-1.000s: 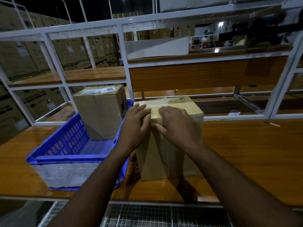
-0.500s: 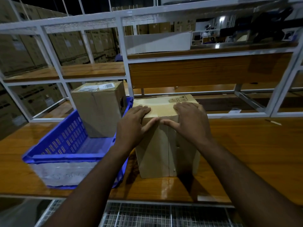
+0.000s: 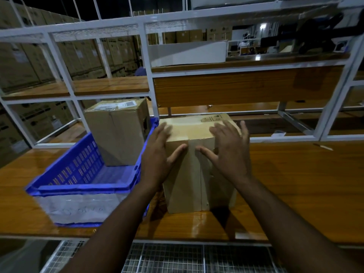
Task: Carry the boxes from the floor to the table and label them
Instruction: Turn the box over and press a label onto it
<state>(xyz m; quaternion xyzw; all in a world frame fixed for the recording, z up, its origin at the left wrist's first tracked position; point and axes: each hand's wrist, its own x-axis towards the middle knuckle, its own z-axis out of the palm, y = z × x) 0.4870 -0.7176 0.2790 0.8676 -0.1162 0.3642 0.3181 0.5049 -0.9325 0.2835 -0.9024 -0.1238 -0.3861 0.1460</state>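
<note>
Single head view from my own eyeline, facing forward and down, close over my table (image 3: 295, 184), shelving frame (image 3: 149, 62) beyond

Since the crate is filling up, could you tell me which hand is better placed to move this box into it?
Probably the left. The left hand lies on the box at the side nearest the blue crate, which sits directly left. The right hand rests on the far side.
</note>
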